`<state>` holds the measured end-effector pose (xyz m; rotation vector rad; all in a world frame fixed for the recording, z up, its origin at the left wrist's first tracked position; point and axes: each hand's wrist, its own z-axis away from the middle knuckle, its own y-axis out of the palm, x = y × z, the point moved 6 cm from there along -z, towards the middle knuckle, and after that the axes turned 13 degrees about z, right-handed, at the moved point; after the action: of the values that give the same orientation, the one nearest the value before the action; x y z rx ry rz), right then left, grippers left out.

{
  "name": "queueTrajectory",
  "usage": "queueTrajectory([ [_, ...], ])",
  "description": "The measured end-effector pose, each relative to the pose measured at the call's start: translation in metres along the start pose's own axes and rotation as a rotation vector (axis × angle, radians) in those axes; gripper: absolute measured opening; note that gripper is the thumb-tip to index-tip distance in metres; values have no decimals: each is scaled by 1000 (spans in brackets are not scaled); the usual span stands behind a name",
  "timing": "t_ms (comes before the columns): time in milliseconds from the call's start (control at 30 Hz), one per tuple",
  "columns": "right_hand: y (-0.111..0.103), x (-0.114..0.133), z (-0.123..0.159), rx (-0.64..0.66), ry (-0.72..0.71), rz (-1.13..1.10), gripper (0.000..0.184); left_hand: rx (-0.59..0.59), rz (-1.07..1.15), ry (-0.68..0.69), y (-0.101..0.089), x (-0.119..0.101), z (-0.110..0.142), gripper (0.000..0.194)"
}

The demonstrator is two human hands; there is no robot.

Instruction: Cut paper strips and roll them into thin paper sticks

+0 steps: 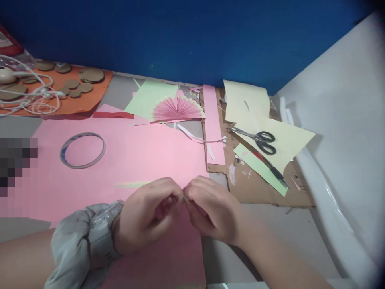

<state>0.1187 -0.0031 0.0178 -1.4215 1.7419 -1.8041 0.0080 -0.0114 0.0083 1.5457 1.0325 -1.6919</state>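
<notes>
My left hand (152,208) and my right hand (212,208) meet fingertip to fingertip above a large pink paper sheet (144,148). Both are closed in a pinch. A tiny pale yellowish bit shows between the fingertips, too small to name. Behind the left hand's knuckles a thin yellow-green strip (130,185) sticks out over the pink sheet; whether it is held or just lies there I cannot tell. A wristwatch (104,230) and a grey scrunchie (70,245) circle my left wrist.
A tape roll (83,150) lies on the pink sheet. Behind it stands a pleated pink paper fan (177,108). Black-handled scissors (261,140), a pen (272,168) and paper pieces rest on cardboard (255,192) at right. Cardboard discs (91,75) and a white cable (45,90) occupy the far left.
</notes>
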Motion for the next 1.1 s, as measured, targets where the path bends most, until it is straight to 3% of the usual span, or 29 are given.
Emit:
queueTrajectory([
  [433,2,1,-3,34,22,40,15,-11,-79,42,-2,2,-2,17],
  [1100,4,-3,-4,37,66,-132,17,-4,-76,46,-3,4,-7,13],
])
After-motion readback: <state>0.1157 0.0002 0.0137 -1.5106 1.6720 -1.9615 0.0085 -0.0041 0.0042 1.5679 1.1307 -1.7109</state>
